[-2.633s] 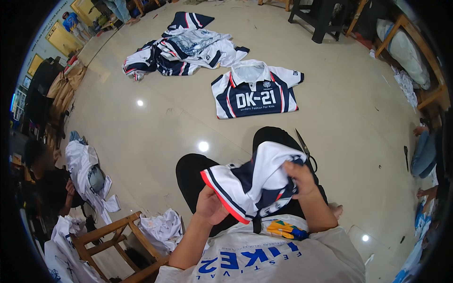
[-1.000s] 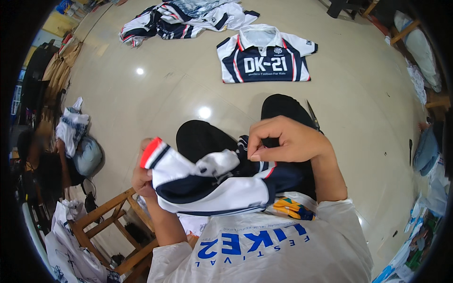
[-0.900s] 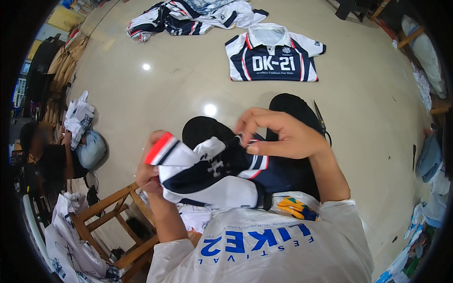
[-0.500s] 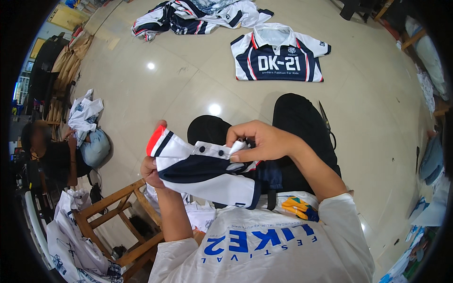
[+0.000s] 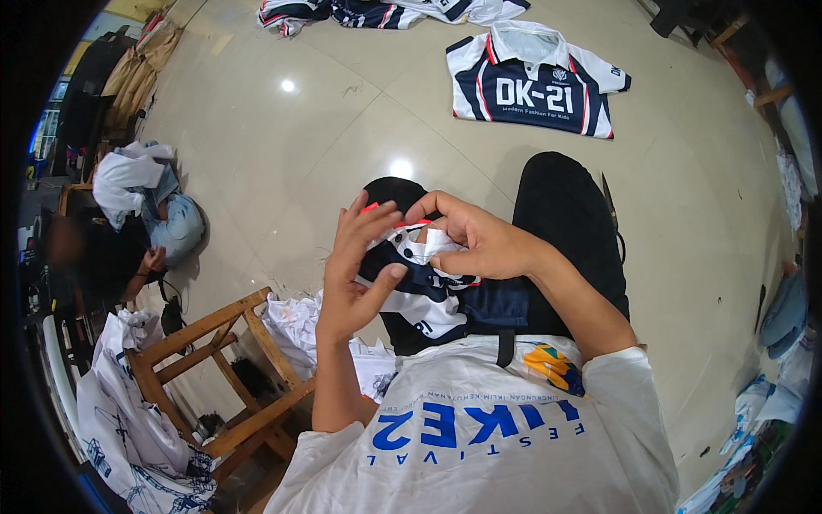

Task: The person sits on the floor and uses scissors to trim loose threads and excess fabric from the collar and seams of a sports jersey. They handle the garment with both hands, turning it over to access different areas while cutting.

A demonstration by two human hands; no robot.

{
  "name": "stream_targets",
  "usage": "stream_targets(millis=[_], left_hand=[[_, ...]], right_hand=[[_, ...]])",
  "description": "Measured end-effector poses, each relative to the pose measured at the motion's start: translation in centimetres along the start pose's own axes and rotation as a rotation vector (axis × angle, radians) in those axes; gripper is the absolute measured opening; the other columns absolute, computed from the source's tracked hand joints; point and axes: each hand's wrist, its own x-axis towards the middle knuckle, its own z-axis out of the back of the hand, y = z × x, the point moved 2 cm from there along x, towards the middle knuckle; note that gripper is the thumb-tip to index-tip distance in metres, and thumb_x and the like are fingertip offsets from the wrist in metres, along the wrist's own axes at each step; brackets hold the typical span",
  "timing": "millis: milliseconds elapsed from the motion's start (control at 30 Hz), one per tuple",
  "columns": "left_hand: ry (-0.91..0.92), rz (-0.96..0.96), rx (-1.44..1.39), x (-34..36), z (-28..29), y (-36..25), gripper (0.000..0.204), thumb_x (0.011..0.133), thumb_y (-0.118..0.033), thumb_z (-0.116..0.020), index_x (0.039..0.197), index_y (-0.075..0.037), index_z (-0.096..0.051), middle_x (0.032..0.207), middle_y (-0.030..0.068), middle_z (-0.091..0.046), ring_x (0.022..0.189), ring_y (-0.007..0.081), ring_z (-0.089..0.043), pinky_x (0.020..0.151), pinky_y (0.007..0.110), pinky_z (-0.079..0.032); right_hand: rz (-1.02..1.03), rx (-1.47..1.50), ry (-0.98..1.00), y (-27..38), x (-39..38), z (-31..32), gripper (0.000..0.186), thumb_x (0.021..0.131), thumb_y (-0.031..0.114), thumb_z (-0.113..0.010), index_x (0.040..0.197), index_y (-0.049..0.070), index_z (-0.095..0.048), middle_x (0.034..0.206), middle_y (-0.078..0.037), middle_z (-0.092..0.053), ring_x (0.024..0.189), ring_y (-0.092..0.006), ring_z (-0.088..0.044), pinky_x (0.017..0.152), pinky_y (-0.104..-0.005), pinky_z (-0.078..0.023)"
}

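A navy, white and red polo shirt lies bunched across my lap, its dark buttons showing on the white placket. My right hand pinches the placket near the collar between thumb and fingers. Over the shirt's left side is my left hand, its fingers and thumb spread apart and gripping nothing; whether it touches the cloth I cannot tell. Beyond my knees, a folded polo shirt of the same pattern rests flat on the tiled floor, collar away from me.
More patterned shirts are heaped at the far edge. Scissors lie beside my right knee. A wooden stool stands at left, near white cloth. Another person sits farther left, next to pale garments. Fabric piles line the right side.
My left hand has let go of the shirt's red-edged end and opened, moving right toward my right hand. The shirt has dropped lower onto my lap. The view has shifted slightly.
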Motion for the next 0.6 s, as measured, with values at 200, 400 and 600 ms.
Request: stream_targets(millis=[200,400,600], left_hand=[[-0.043,-0.088,0.083,0.5,-0.5,-1.8,0.033,0.073,-0.017,-0.089,0.105,-0.013,-0.081,0.114,0.0037,-0.072,0.124,0.0316,-0.057,0.112,0.049,-0.04],[-0.029,-0.124,0.118,1.1,-0.8,-1.9,0.025,0.075,-0.009,-0.086,0.099,-0.01,-0.08,0.1,0.0031,-0.07,0.102,0.023,-0.064,0.103,0.044,-0.044],[0.033,0.053,-0.074,0.8,-1.2,-1.5,0.01,0.081,-0.004,-0.081,0.087,-0.005,-0.073,0.086,0.0062,-0.066,0.088,0.0198,-0.061,0.084,0.033,-0.048]], right_hand=[[-0.002,-0.049,-0.036,0.1,-0.7,0.2,0.065,0.088,-0.004,-0.061,0.146,0.001,-0.034,0.099,-0.008,-0.065,0.083,-0.0084,-0.06,0.067,-0.0252,-0.047],[-0.032,-0.116,0.0,1.2,-1.4,0.3,0.082,0.085,-0.005,-0.063,0.157,0.0,-0.022,0.092,-0.007,-0.064,0.079,-0.0096,-0.06,0.065,-0.0258,-0.047],[-0.064,-0.165,0.057,0.7,-1.4,0.4,0.087,0.086,-0.011,-0.062,0.161,0.008,-0.023,0.105,-0.006,-0.066,0.094,-0.0102,-0.06,0.086,-0.0281,-0.049]])
